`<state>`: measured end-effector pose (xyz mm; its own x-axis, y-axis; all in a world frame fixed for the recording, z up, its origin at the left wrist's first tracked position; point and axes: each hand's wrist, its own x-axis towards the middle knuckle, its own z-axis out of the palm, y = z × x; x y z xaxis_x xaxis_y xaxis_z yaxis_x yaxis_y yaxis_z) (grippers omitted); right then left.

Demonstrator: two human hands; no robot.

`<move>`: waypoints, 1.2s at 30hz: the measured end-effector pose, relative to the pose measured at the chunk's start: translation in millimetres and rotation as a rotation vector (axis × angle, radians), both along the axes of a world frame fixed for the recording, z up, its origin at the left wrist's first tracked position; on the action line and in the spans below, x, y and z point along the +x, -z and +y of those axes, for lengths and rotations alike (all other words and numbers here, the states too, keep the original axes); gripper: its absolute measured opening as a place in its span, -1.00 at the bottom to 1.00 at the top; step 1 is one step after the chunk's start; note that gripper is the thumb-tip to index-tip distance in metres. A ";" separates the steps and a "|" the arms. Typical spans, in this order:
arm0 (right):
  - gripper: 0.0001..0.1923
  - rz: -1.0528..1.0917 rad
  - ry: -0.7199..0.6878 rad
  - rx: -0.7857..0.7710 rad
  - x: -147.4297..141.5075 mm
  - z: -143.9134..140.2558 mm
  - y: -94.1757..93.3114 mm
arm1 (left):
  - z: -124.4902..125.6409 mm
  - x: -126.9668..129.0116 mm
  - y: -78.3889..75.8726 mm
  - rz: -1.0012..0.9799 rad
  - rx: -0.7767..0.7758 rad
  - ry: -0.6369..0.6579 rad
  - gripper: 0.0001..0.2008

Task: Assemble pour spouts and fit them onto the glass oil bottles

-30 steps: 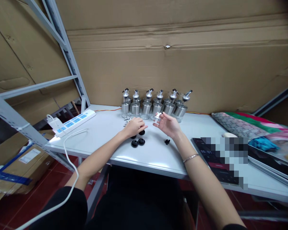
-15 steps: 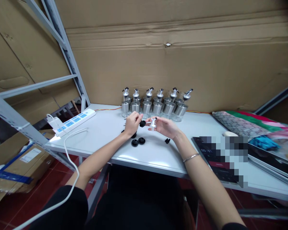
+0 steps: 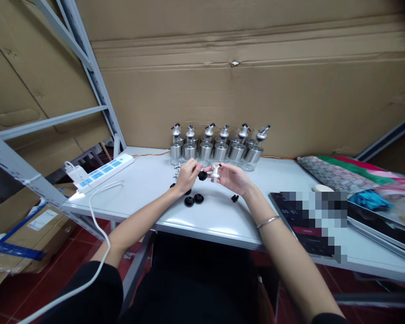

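Note:
My left hand (image 3: pixel 188 175) pinches a round black ribbed stopper (image 3: pixel 202 175) above the table. Close beside it, my right hand (image 3: pixel 233 177) holds a silver pourer spout (image 3: pixel 216 172) with a small black part at its top. The stopper and the spout are apart by a small gap. Two more black stoppers (image 3: pixel 193 199) lie on the table below my left wrist, and others are partly hidden behind that wrist. Silver spouts (image 3: pixel 177 169) lie just beyond my left hand. A few small black pieces (image 3: pixel 235 198) rest below my right hand.
Glass bottles with steel sleeves (image 3: pixel 206 150) stand at the back, several topped with pourers. A power strip (image 3: pixel 104 171) with a white cable lies on the left. A dark tablet-like screen (image 3: pixel 300 220), partly pixelated, and a patterned bag (image 3: pixel 337 175) are on the right.
The black stopper in my left hand has turned and shifted slightly right, toward the spout. My left hand has moved slightly to the right; my right hand is nearly still.

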<state>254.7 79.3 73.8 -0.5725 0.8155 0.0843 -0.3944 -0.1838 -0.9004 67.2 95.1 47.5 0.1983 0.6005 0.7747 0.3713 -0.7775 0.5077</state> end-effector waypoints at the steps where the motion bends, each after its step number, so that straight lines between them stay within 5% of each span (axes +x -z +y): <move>1: -0.80 -0.001 0.010 -0.006 0.8 1.1 0.5 | -0.5 0.1 0.4 0.006 -0.004 0.021 -0.60; 11: -0.75 -0.005 0.121 -0.038 11.8 8.4 -0.4 | -4.7 -4.8 -6.7 0.132 0.058 0.256 -0.75; 24: -0.81 0.071 0.297 0.019 16.6 11.7 1.6 | 4.1 -5.3 9.0 0.191 0.003 0.152 -0.87; 36: -0.85 0.038 0.258 0.048 8.1 10.4 7.6 | 3.0 -4.6 8.2 0.212 0.021 0.138 -0.88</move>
